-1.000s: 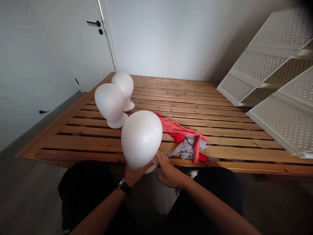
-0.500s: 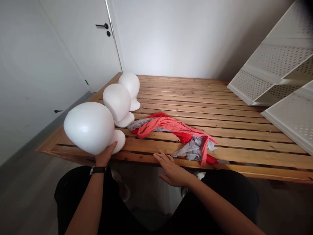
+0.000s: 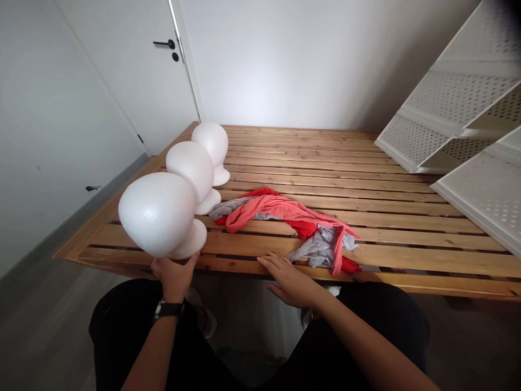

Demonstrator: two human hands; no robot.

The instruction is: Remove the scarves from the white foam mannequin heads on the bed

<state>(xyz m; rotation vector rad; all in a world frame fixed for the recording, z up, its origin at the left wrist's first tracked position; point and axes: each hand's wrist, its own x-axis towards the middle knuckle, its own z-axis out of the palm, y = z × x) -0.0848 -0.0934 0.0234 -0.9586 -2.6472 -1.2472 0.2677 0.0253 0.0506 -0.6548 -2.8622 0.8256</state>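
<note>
Three white foam mannequin heads stand in a row along the left end of a slatted wooden bench. At the base of the nearest foam head (image 3: 157,212) is my left hand (image 3: 173,274), thumb on the right and fingers curled round on the left, partly hidden. The middle foam head (image 3: 190,169) and the far foam head (image 3: 210,141) stand behind it. My right hand (image 3: 287,279) lies flat at the bench's front edge, fingers stretched out and holding nothing. Just beyond it a twisted, crumpled coral, red and grey cloth (image 3: 285,209) is spread on the slats.
The wooden bench (image 3: 407,228) runs across in front of my knees. White perforated metal shelving (image 3: 443,103) stands on it at the right. Behind are a white wall (image 3: 277,65) and, at the left, a door with a black handle (image 3: 165,43).
The nearest foam head has shifted slightly right and sits more upright. My left hand has moved lower, to its base. My right hand has barely moved.
</note>
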